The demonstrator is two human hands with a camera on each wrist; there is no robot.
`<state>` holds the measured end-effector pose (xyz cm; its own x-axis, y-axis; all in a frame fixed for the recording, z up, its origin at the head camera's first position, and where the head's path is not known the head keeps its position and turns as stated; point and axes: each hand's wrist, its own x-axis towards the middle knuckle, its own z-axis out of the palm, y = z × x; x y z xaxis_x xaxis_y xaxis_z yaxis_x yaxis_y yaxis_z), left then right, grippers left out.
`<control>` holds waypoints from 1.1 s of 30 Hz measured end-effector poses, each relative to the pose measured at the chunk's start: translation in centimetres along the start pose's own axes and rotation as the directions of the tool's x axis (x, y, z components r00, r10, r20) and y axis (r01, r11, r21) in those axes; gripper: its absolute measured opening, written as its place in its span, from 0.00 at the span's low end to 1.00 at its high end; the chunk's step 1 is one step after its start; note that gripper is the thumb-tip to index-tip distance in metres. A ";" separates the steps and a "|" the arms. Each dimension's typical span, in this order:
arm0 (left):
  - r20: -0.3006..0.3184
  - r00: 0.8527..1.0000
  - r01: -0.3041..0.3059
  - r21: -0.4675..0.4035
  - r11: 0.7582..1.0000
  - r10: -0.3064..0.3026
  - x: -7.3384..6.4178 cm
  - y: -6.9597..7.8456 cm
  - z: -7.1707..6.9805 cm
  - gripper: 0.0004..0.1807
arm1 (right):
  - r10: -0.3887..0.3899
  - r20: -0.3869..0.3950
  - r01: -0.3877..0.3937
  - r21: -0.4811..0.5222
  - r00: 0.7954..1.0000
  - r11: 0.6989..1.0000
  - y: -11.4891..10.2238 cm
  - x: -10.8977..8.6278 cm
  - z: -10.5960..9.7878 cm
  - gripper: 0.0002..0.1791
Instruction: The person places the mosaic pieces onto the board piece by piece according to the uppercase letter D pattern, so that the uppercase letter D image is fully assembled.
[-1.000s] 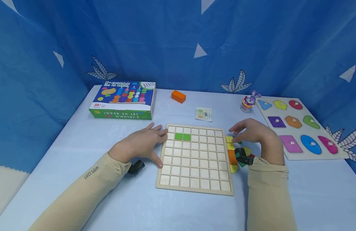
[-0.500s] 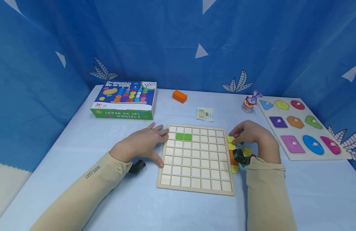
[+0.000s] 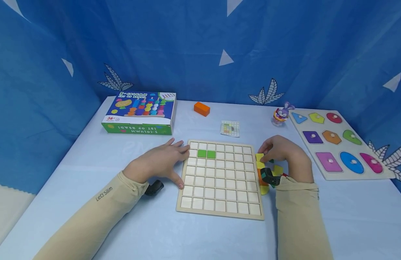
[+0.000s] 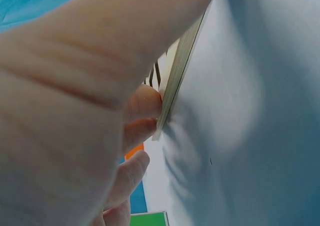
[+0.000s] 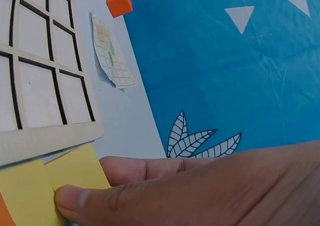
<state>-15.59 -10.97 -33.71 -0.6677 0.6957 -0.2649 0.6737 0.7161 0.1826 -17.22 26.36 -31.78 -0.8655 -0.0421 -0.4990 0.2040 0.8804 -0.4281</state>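
Observation:
A wooden grid board (image 3: 219, 184) lies flat on the table, with two green square tiles (image 3: 206, 154) side by side in its second row. My left hand (image 3: 159, 160) spreads along the board's left edge; in the left wrist view its fingertips (image 4: 150, 103) touch that edge. Beyond the right edge, my right hand (image 3: 282, 150) pinches a yellow tile (image 5: 77, 167) between thumb and fingers, low beside the board. Another yellow tile (image 5: 27, 191) lies against it. Orange tiles (image 3: 260, 177) and several others sit partly hidden under the right wrist.
A small printed grid card (image 3: 230, 128) lies behind the board. Farther back are an orange block (image 3: 201, 108), a boxed bead set (image 3: 138, 113) at left and a purple rabbit figure (image 3: 280, 115). A knobbed shape puzzle (image 3: 338, 151) occupies the right side. Blue curtain surrounds the table.
My right hand has come down slightly and drawn its thumb and fingers together on the yellow tile, which now sits a little askew. The left hand stays at the board's edge.

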 end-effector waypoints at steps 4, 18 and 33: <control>-0.002 1.000 -0.005 -0.001 1.000 0.005 0.0 0.0 0.0 0.64 | 0.002 -0.003 -0.001 0.007 1.000 1.000 -0.1 -0.1 0.0 0.13; 0.006 1.000 0.005 -0.006 1.000 -0.005 0.0 0.0 0.0 0.64 | 0.006 -0.024 -0.004 0.071 1.000 0.997 -0.4 -1.0 -0.7 0.17; -0.001 1.000 -0.001 0.009 1.000 0.001 0.1 0.0 0.1 0.64 | -0.173 -0.084 0.179 0.074 0.981 0.981 -3.7 -0.9 0.5 0.11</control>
<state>-15.60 -10.89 -33.81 -0.6672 0.6965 -0.2642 0.6772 0.7149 0.1745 -16.94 22.88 -30.08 -0.9233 -0.1533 -0.3523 0.0793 0.8211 -0.5652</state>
